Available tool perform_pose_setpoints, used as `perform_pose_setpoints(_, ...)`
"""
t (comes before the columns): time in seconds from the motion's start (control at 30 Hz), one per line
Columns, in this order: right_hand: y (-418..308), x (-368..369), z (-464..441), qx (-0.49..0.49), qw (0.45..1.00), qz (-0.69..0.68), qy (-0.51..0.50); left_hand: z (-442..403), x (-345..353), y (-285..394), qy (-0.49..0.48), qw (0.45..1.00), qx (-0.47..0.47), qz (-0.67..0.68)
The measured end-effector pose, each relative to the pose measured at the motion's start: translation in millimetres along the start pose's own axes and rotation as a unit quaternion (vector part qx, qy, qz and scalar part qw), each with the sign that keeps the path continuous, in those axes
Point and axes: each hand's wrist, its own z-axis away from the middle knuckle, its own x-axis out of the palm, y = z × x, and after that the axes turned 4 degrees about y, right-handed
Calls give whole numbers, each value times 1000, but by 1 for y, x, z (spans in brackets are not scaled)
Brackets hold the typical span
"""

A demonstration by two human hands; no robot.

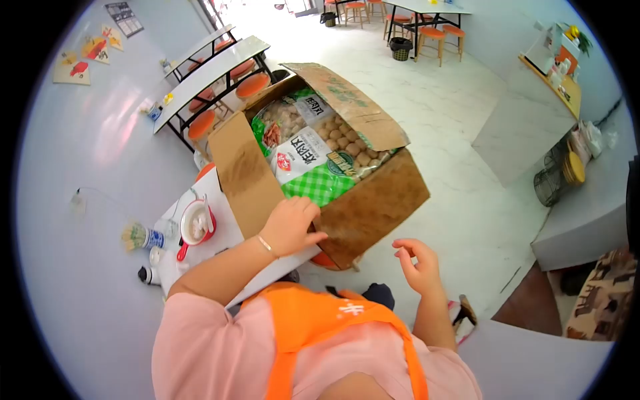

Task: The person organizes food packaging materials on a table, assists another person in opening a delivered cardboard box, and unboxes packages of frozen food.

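Note:
An open cardboard box point(377, 210) sits tilted in front of me, its flaps folded outward. Inside lie green and white plastic bags of round meatballs point(303, 157). My left hand point(290, 227) is at the near left corner of the box, its fingers closed over the edge by the left flap, thumb pointing right. To the right of the box, my right hand point(419, 265) is raised in the air with its fingers apart and touches nothing.
A white table point(230, 263) at the left carries a red-handled bowl point(198, 223), a container of sticks point(153, 239) and a bottle. Tables with orange stools stand beyond. A counter point(527, 107) is at the right.

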Motion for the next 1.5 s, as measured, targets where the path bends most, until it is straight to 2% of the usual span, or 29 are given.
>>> perform_pose_setpoints(0.1,9,-29,-15,47,999,16,-4,-5,9,15,-8,998,-61,-22)
perform_pose_setpoints(0.13,5,-38,-27,31,999,25,-32,-6,13,19,-2,997,-76,-32)
perform_pose_setpoints(0.2,-7,-43,-60,-142,979,111,-92,-6,30,18,-2,994,-101,-45)
perform_pose_setpoints(0.33,-18,-6,-116,-260,928,185,-195,-6,49,22,50,989,-129,-59)
perform_pose_setpoints(0.37,-20,5,-129,-262,926,182,-202,-3,50,24,73,986,-138,-58)
perform_pose_setpoints(0.43,-27,25,-154,-358,886,226,-189,-1,53,26,81,984,-150,-60)
perform_pose_setpoints(0.5,-35,30,-182,-335,897,234,-168,1,54,26,93,981,-159,-63)
perform_pose_setpoints(0.53,-37,25,-194,-316,918,203,-126,3,55,28,99,979,-166,-63)
perform_pose_setpoints(0.57,-36,20,-210,-343,909,231,-45,3,56,26,108,977,-172,-63)
perform_pose_setpoints(0.63,-21,1,-237,-320,898,298,44,6,56,25,122,975,-178,-51)
perform_pose_setpoints(0.7,-8,-4,-252,-315,879,355,46,9,62,22,133,974,-181,-34)
perform_pose_setpoints(0.77,-3,2,-257,-247,835,489,57,12,72,15,172,970,-173,-18)
perform_pose_setpoints(0.93,-1,33,-282,-233,824,515,40,17,76,10,163,969,-183,22)
perform_pose_setpoints(1.03,8,47,-300,-222,830,512,-20,19,82,-1,174,970,-167,30)
perform_pose_setpoints(1.1,26,63,-303,-209,881,405,-124,21,87,-6,182,971,-153,36)
perform_pose_setpoints(1.17,3,86,-306,-192,886,408,-111,22,89,-6,199,969,-145,38)
perform_pose_setpoints(1.23,-21,113,-314,-150,916,334,-161,25,92,-6,208,967,-145,40)
perform_pose_setpoints(1.27,-14,130,-311,-251,898,334,-138,23,93,-7,223,964,-139,35)
perform_pose_setpoints(1.3,-30,144,-312,-221,914,253,-228,22,92,-8,221,964,-148,32)
perform_pose_setpoints(1.37,-23,181,-307,-326,875,254,-251,22,86,-7,228,962,-143,48)
perform_pose_setpoints(1.5,-45,251,-306,-376,853,199,-302,20,76,0,212,956,-181,89)
